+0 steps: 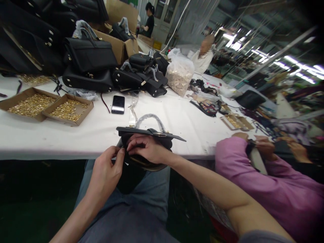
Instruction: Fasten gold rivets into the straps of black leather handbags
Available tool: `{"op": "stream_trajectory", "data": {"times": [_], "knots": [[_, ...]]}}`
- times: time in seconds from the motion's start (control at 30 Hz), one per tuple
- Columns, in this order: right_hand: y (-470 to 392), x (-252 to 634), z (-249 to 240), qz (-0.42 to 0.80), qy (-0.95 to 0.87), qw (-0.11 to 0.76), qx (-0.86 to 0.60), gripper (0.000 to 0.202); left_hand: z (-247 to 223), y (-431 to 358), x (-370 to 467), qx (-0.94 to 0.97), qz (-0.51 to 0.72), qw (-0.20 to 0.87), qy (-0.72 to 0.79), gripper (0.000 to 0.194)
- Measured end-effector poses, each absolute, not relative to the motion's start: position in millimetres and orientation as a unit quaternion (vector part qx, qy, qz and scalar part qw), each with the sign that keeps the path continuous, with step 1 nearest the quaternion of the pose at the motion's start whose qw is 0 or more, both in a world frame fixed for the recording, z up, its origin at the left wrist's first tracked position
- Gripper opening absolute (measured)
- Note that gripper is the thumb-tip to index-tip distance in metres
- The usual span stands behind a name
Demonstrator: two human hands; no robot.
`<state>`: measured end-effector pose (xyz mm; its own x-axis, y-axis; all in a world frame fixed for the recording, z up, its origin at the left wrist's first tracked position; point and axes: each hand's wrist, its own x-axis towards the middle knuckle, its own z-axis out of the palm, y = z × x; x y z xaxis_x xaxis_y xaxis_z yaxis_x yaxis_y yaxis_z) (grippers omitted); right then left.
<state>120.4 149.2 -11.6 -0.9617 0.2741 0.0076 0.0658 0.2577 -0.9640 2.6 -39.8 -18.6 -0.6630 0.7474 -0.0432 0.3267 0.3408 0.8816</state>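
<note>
A black handbag (164,143) with a plastic-wrapped handle rests at the table's front edge, its flap toward me and its lower part over my lap. My left hand (109,167) is at the bag's left side, thumb and forefinger pinched together at its dark edge; what they pinch is too small to make out. Under the flap, my right hand (145,147) reaches into the bag with its fingers curled against the black material. The fingertips of both hands are close together. Whether the right fingers hold any small part is hidden.
Two cardboard trays (73,120) of gold-coloured fittings and a phone (117,104) lie on the white table (101,135). Black handbags (88,54) are piled behind, beside a plastic bag (179,72) of small pieces. A person in a pink sleeve (235,162) works close on the right.
</note>
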Motion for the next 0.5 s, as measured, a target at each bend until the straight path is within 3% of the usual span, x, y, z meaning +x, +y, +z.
{"op": "stream_trajectory", "data": {"times": [0.13, 0.33, 0.5], "knots": [[144.3, 119.2, -15.3, 0.648, -0.750, 0.076, -0.103, 0.008, -14.6, -46.5, 3.4, 0.329, 0.461, 0.227, 0.792, 0.035], [146.1, 112.8, -3.6, 0.597, -0.788, 0.091, -0.117, 0.007, -15.4, -54.3, 13.5, 0.333, 0.471, 0.238, 0.781, 0.033], [144.6, 108.5, -2.5, 0.602, -0.784, 0.097, -0.113, 0.004, -28.3, -55.1, 25.9, 0.321, 0.436, 0.213, 0.813, 0.055]]}}
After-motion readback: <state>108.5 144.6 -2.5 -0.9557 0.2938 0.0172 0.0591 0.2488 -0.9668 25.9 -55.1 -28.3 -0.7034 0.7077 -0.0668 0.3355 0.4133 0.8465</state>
